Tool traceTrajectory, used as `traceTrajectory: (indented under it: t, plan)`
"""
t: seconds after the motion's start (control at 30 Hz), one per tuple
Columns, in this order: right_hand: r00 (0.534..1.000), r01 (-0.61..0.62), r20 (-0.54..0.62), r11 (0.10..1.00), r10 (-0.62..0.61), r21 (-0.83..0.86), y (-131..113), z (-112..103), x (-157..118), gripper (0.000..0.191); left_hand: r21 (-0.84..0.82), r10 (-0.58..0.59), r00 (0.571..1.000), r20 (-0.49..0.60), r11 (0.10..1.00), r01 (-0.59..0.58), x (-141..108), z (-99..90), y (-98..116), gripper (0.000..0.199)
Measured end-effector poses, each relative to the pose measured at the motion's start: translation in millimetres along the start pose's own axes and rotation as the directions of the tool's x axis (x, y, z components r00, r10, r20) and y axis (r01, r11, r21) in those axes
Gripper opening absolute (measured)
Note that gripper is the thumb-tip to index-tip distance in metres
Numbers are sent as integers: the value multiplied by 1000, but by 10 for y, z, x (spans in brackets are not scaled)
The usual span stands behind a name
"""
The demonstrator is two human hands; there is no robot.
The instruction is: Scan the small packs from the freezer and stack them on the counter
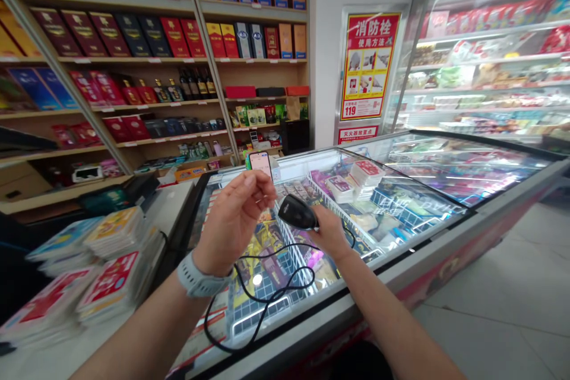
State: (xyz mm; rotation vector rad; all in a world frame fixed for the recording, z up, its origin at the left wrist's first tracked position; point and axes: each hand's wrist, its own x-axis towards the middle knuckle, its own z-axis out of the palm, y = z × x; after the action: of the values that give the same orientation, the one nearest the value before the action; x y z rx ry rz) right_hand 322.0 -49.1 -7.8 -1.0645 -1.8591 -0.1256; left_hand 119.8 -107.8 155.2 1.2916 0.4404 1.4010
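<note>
In the head view there are two hands. The left hand [234,219] is half closed and holds one smartphone [260,165] at its fingers. The right hand [333,233] closes around one black corded scanner [297,212], and its cable [262,303] hangs down. Under them is one glass-top shop freezer [401,276], inside a store with wooden shelves [133,58].

A glass-topped chest freezer [445,255] occupies the center and right of the scene; a wire basket [338,211] inside it holds packaged goods. Stacked printed packets [113,234] rest on a white counter [173,205] at near left. Wooden shelving [249,80] at far left carries gift boxes [218,40] and bottles [193,83]. A red fire-hydrant instruction poster [369,65] hangs at far right, beside a refrigerated display case [485,77]. Floor tile [490,285] extends at near right.
</note>
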Motion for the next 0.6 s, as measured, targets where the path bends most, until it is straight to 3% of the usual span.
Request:
traceTrajectory:
  t: [0.17, 0.3, 0.43, 0.53, 0.6]
  plan:
    - [999, 17, -28, 1000, -18, -5, -14, -14, 10, 28, 220, 1, 980, -200, 974, 44, 321, -579, -552, 31]
    - [999, 20, -41, 1000, -20, -4, -24, -22, 15, 27, 476, -41, 981, -188, 870, 127, 457, -893, -1001, 45]
    - [999, 25, -43, 1000, -26, -12, -35, -26, 23, 25, 697, -35, 998, -50, 714, 60, 531, -1015, -1351, 46]
    - [998, 15, -58, 999, -17, -32, -45, -29, 32, 25, 818, -7, 985, 170, 559, -137, 563, -995, -1537, 38]
    - [998, 7, -63, 999, -9, -36, -44, -26, 34, 24, 811, 11, 962, 272, 536, -235, 584, -937, -1640, 43]
